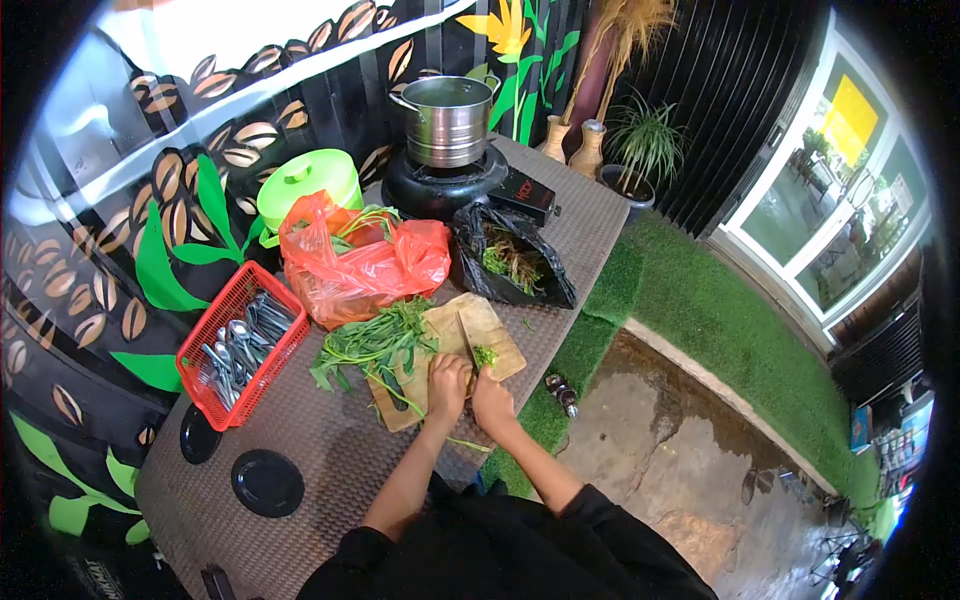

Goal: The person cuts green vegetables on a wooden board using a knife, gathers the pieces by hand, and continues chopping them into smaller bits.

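On the wooden cutting board (490, 322), my right hand (492, 398) is wrapped round the handle of a knife (467, 335), its blade pointing away from me. My left hand (447, 385) is closed just left of the knife, pressing leafy greens (375, 340) onto the board; the stems under its fingers are mostly hidden. The long leaves spread over the board's left side and onto the table. A small heap of chopped greens (485, 356) lies right of the blade. A few loose stems trail between my wrists toward the table edge.
Behind the board stand a red plastic bag (365, 265) and a black bag (515, 265) holding greens. Farther back are a steel pot (447, 125) on a stove (430, 188) and a green lidded container (312, 178). A red cutlery basket (193, 385) and black plates (267, 483) lie left.
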`<act>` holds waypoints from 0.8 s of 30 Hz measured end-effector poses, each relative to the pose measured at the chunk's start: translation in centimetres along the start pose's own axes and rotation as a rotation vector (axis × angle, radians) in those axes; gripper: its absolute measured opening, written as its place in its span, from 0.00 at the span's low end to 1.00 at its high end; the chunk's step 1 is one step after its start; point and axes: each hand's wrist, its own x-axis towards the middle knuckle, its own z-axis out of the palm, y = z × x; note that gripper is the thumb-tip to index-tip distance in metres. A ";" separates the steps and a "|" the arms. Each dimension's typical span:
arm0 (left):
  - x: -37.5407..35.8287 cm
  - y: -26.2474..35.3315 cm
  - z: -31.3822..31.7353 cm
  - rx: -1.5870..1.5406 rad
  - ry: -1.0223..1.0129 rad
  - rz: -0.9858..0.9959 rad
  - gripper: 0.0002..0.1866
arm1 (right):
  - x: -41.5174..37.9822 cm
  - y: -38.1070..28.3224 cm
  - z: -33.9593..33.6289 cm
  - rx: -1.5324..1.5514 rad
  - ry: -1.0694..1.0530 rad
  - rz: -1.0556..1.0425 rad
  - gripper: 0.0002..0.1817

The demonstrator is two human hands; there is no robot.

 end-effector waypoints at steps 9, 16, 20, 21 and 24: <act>-0.5 -0.4 0.5 -0.051 0.049 -0.057 0.04 | -0.9 -0.2 0.4 -0.004 0.008 0.002 0.14; -0.7 -0.1 -0.3 0.069 0.006 0.090 0.07 | 0.2 0.9 -0.6 -0.092 0.016 -0.135 0.13; -0.1 -0.3 -0.7 -0.085 -0.004 -0.043 0.07 | -1.3 -0.3 0.1 -0.014 0.001 0.001 0.16; 0.0 -0.3 -0.7 -0.119 -0.006 -0.137 0.09 | -1.4 -0.7 0.3 0.012 -0.021 0.030 0.16; 0.4 -1.1 -0.7 -0.076 -0.056 -0.125 0.06 | -0.3 -0.7 0.2 0.035 -0.042 0.021 0.17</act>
